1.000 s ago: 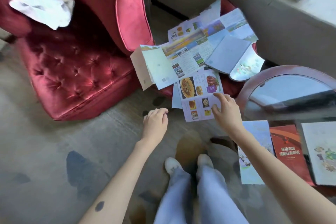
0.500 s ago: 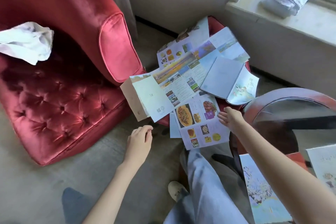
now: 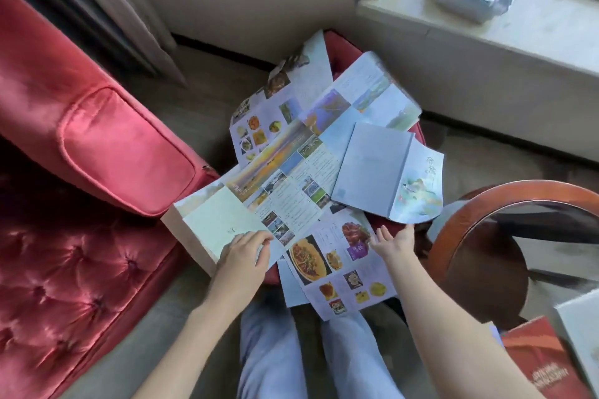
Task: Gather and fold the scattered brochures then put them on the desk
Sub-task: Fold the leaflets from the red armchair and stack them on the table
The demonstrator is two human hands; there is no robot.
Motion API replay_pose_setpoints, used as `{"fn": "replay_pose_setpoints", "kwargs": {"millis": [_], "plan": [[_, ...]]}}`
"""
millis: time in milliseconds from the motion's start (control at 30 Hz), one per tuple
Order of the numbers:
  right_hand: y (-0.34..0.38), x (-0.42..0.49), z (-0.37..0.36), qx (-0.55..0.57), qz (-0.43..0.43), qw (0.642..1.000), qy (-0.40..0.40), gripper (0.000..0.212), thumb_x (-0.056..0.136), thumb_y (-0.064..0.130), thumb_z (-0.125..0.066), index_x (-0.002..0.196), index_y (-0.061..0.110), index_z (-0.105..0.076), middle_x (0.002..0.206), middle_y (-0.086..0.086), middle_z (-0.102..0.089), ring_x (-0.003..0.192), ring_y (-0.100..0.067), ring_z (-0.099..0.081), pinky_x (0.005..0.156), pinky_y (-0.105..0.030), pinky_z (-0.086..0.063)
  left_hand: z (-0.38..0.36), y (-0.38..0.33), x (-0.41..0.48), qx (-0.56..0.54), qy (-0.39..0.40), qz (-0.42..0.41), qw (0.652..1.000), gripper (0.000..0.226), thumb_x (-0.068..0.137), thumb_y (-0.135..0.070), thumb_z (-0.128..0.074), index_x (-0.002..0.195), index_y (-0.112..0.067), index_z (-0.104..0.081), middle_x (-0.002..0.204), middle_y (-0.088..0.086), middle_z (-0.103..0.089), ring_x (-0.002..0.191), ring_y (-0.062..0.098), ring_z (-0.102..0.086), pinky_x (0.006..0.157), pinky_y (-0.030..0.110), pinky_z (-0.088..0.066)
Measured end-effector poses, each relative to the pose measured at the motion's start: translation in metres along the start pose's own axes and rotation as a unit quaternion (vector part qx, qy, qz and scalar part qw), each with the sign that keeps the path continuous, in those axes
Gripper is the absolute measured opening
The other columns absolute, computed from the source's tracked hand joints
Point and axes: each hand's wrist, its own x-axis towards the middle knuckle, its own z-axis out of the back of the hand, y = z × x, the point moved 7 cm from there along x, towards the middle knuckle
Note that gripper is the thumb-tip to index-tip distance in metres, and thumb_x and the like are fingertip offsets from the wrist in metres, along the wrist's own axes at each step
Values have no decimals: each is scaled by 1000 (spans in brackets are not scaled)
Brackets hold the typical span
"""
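Unfolded glossy paper brochures point(image 3: 291, 178) lie overlapped on a red upholstered footstool point(image 3: 337, 42), between the red velvet armchair point(image 3: 107, 146) and the round wood-rimmed glass bench point(image 3: 518, 236).

Left hand point(image 3: 241, 256): fingers curled onto the near edge of the long scenic brochure's pale green panel point(image 3: 220, 223); looks like a pinch, though a closed grip isn't confirmed.

Right hand point(image 3: 393, 244): open, fingers spread, just above the food-photo brochure point(image 3: 337, 266), which hangs off the stool's front edge. Holding nothing.

Handling, as I judge it: thin, light, floppy sheets, slick on each other, easy to crease or tear. Take them at edges or along existing fold lines and support long ones with both hands. Sliding the pile together should beat lifting singles.
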Motion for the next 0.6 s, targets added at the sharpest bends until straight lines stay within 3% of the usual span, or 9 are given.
{"fn": "replay_pose_setpoints", "kwargs": {"millis": [167,300,433,500,600], "plan": [[5,12,-22,52,-10,999,-11,53,97,43,-42,138,11,-40,144,-4,-46,134,-18,-42,110,-33,-32,-18,3,18,12,75,-3,997,27,98,-19,-38,119,-22,-54,122,-6,-58,116,11,-47,101,28,-37],[1,15,-24,101,-42,992,-70,44,93,36,-54,131,15,-49,134,2,-55,127,-16,-49,98,-31,-37,-40,0,15,53,154,-40,986,26,98,-21,-37,118,-25,-53,122,-9,-58,115,11,-48,100,28,-38],[4,7,-26,146,-47,984,-88,36,88,32,-63,120,16,-58,109,3,-64,112,-13,-59,102,-33,-38,-43,3,15,80,191,-38,978,28,99,-22,-35,121,-25,-51,125,-9,-56,117,11,-47,101,27,-37],[8,0,-30,156,-53,984,-70,26,86,30,-67,106,14,-60,98,3,-63,109,-11,-60,94,-29,-42,-42,2,11,90,207,-33,974,28,99,-23,-34,122,-26,-50,126,-9,-55,116,10,-47,100,27,-38],[15,-13,-42,190,-49,980,24,12,87,18,-65,95,10,-61,97,2,-68,104,-12,-63,81,-24,-49,-37,-3,11,103,221,-39,969,28,100,-24,-34,123,-28,-49,128,-9,-54,117,10,-47,101,27,-39]]}}
